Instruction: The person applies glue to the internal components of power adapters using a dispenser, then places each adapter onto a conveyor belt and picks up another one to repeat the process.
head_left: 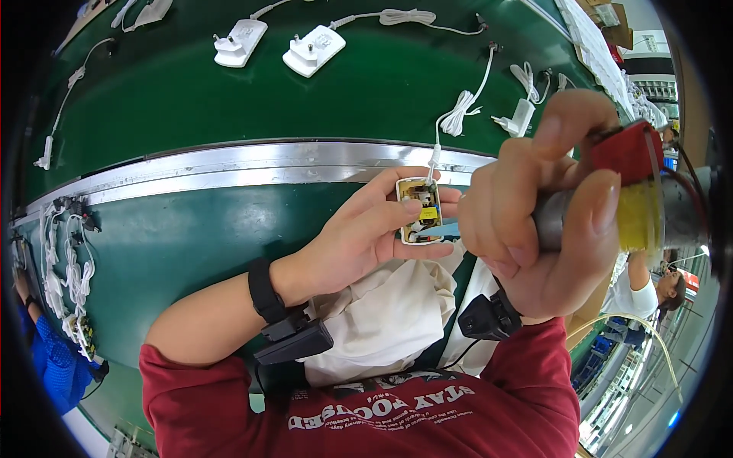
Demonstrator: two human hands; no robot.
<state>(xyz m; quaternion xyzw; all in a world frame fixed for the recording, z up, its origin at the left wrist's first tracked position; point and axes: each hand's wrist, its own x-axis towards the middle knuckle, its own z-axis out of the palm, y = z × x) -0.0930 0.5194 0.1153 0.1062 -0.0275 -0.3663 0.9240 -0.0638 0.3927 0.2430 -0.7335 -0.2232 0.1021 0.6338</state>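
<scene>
My left hand (pixel 366 233) holds an open white charger shell (pixel 419 211) with a small circuit board and a yellow part inside; a white cable runs from it up across the belt. My right hand (pixel 534 214) grips a hand tool (pixel 637 195) with a grey metal barrel, a red block and a yellow see-through part. The tool's tip sits right beside the shell's right edge. Both hands are raised above a white cloth (pixel 389 320) in my lap.
A green conveyor belt (pixel 191 99) with a metal rail (pixel 252 164) carries white plug adapters (pixel 313 49) (pixel 240 42) and coiled white cables (pixel 458 114). A bundle of cables (pixel 65 275) lies at left. Another person (pixel 649 290) sits at right.
</scene>
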